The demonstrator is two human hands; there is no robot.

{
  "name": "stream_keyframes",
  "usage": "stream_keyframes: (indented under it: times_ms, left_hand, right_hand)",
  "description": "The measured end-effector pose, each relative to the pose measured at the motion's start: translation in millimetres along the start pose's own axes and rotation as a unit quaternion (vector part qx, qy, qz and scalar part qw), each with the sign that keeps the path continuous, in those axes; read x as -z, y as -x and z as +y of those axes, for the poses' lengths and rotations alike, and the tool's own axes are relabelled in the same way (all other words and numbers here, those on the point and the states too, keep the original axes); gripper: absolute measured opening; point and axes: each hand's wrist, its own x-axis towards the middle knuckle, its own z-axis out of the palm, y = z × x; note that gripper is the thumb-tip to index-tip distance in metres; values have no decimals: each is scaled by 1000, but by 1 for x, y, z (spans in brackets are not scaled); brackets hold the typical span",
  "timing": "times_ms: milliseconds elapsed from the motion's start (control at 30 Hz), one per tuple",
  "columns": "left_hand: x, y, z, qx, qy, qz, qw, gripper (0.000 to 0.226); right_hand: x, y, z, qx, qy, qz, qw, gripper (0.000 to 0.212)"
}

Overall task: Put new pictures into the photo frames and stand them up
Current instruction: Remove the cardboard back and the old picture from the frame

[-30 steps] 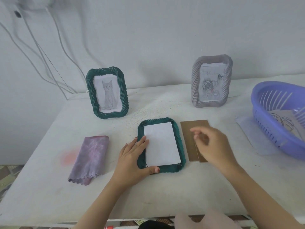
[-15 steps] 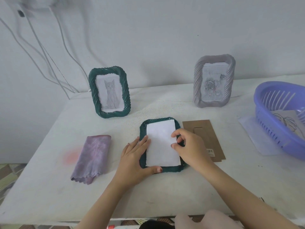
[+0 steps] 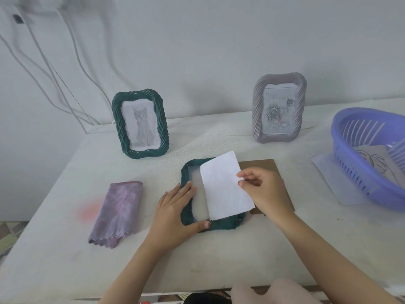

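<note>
Right hand (image 3: 267,191) pinching paper (image 3: 223,187), frame (image 3: 256,110) script unreadable

Hidden beneath the raised white sheet (image 3: 223,189) and the left hand (image 3: 173,213): much of the face-down green frame (image 3: 223,225). Printed side of that sheet turned away, unseen. Covered by the right hand (image 3: 267,191) and the sheet: most of the brown backing board (image 3: 258,165). Cut off at the right edge: purple basket (image 3: 350,137); line drawing (image 3: 372,159) inside it partly masked by the basket wall. Too small to read: lettering atop the rose picture (image 3: 276,115) in the grey frame (image 3: 256,110). Cut off at the bottom edge: both forearms, plus a pale shape (image 3: 274,291) of unknown kind. Blurred at upper left: cables (image 3: 43,69) and a dark wall fitting (image 3: 17,18).
</note>
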Motion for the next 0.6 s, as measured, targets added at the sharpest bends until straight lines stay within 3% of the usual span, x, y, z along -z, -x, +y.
stream_keyframes:
  times_ms: [300,500,600]
  left_hand:
    - [4,-1,4,14,33,-1,999,107]
    - [9,-3,6,12,38,-1,999,90]
    - [12,-3,22,13,82,60,995,72]
  right_hand:
    - [38,-4,4,-32,-70,34,997,21]
    - [57,-4,11,-37,-91,43,994,24]
    - [66,-2,12,-44,-121,35,991,23]
